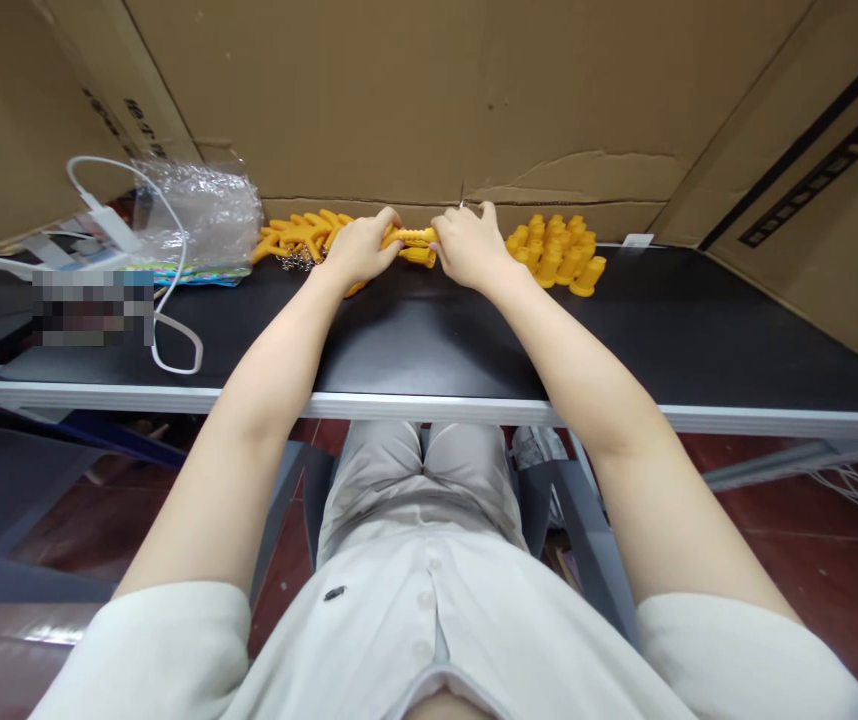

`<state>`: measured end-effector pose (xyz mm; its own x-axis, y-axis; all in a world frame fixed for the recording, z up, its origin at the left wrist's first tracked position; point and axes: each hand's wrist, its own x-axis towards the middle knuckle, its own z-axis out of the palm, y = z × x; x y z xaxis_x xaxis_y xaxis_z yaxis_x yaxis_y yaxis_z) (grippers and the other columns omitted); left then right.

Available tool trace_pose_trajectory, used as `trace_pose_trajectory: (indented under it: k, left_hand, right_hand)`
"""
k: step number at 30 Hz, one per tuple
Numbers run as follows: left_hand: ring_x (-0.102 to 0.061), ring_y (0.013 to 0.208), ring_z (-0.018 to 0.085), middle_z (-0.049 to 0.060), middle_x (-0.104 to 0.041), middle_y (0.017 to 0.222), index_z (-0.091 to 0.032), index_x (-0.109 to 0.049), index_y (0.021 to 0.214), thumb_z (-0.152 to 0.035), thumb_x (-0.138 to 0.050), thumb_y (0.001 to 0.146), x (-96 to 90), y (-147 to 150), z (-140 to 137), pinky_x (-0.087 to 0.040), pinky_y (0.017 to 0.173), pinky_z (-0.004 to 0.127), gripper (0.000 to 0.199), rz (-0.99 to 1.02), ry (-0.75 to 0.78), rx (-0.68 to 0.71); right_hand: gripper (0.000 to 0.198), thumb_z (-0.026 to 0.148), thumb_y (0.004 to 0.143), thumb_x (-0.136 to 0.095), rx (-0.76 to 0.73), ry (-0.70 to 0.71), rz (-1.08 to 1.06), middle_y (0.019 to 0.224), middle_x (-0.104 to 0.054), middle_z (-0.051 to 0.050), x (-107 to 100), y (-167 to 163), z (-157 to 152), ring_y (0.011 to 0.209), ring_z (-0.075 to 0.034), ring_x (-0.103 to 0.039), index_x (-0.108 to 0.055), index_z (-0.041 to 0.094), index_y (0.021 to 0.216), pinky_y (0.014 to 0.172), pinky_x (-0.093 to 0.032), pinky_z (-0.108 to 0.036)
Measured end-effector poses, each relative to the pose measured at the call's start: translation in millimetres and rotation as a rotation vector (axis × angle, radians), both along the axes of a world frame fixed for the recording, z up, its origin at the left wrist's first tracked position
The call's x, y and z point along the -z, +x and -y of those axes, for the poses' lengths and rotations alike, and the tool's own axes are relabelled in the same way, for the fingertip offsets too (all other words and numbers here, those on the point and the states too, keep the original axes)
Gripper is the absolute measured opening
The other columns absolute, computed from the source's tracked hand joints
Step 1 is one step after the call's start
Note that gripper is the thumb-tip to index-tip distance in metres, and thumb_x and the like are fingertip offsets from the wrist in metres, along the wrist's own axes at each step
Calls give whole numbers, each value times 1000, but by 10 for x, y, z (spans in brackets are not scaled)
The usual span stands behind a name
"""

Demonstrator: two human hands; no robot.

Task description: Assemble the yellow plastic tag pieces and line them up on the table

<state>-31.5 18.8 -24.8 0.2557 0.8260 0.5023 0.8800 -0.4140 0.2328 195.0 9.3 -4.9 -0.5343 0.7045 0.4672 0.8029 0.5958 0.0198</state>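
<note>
Over the back of the black table, a yellow ribbed plastic piece (414,236) spans the gap between my two hands. My left hand (366,246) is closed on its left end, thumb and fingers pinched. At the other end, my right hand (469,246) has its fingers closed on the piece. A thin pointed metal tip (462,192) sticks up by the right fingers; what it belongs to is hidden. Just below the held piece is another yellow part (420,257). Beside my left hand lies a pile of yellow branched pieces (301,232) with small metal chains (297,262).
Several yellow flared cylinders (556,250) stand grouped right of my right hand. Clear plastic wrap (200,205), a white cable (183,240) and a blurred-out item (93,308) occupy the left. Cardboard walls (474,100) enclose the back and sides. A metal edge (429,407) runs along the front.
</note>
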Motion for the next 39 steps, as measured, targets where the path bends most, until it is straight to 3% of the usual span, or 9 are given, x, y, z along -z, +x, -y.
trace_pose_trajectory:
  k: [4, 7, 10, 16, 23, 26, 29, 34, 39]
  left_hand:
    - [-73, 134, 41, 14, -83, 121, -22, -73, 143, -38, -61, 101, -18, 15, 21, -53, 123, 56, 47, 1, -42, 16]
    - [-73, 135, 42, 14, -83, 121, -22, -74, 141, -40, -60, 101, -32, 33, 50, -52, 123, 57, 46, 3, -58, -9]
    - [-71, 137, 44, 14, -83, 120, -23, -75, 141, -42, -59, 101, -36, 30, 63, -52, 123, 59, 47, 2, -52, -45]
    - [-66, 142, 42, 15, -76, 138, -30, -72, 146, -48, -55, 103, -11, -104, -25, -52, 125, 59, 50, 45, 51, -94]
    - [-51, 156, 43, 16, -62, 153, -38, -62, 155, -72, -39, 108, -32, -255, -81, -43, 133, 64, 63, 150, 89, -139]
    - [-46, 160, 44, 15, -61, 155, -42, -58, 159, -77, -29, 108, -24, -303, -99, -39, 134, 68, 67, 168, 59, -181]
    - [-45, 161, 45, 15, -64, 152, -45, -55, 161, -81, -26, 107, 10, -361, -136, -39, 133, 71, 71, 190, 67, -176]
    - [-51, 158, 42, 16, -61, 159, -37, -60, 158, -61, -32, 112, -6, -378, -96, -40, 133, 63, 58, 131, 3, -317]
    - [-59, 150, 40, 17, -69, 154, -27, -62, 155, -37, -36, 111, -61, -327, -3, -45, 125, 57, 52, 202, -6, -398]
  right_hand:
    - [37, 19, 108, -54, 12, 49, 17, 144, -70, -23, -61, 23, 57, 142, -43, -63, -64, 14, 143, 130, -33, -70]
    - [55, -2, 96, -48, 82, 62, 39, 148, -71, -22, -126, 33, 115, 140, -40, -66, -59, 14, 148, 130, -36, -65]
    - [62, -6, 90, -48, 127, 49, 51, 147, -72, -23, -135, 57, 81, 139, -40, -67, -57, 12, 148, 128, -39, -64]
    - [31, 21, 108, -52, 19, 71, -125, 136, -75, -19, -57, 172, -134, 135, -41, -65, -60, 19, 137, 127, -35, -70]
    - [14, 37, 106, -62, -19, -9, -389, 126, -76, -18, -107, 349, -224, 143, -41, -53, -60, 28, 116, 129, -29, -65]
    - [19, 48, 104, -69, -72, 19, -558, 112, -76, -16, -125, 481, -377, 144, -37, -43, -58, 34, 105, 129, -25, -58]
    - [26, 52, 102, -75, 29, 40, -616, 117, -73, -18, -145, 626, -529, 142, -35, -39, -57, 33, 99, 124, -25, -55]
    - [34, 66, 111, -58, 225, -11, -580, 116, -76, -18, -135, 840, -613, 144, -36, -45, -64, 34, 117, 121, -31, -57]
    - [46, 66, 114, -38, 367, -67, -454, 142, -76, -13, -79, 915, -544, 140, -39, -58, -65, 41, 141, 121, -44, -64]
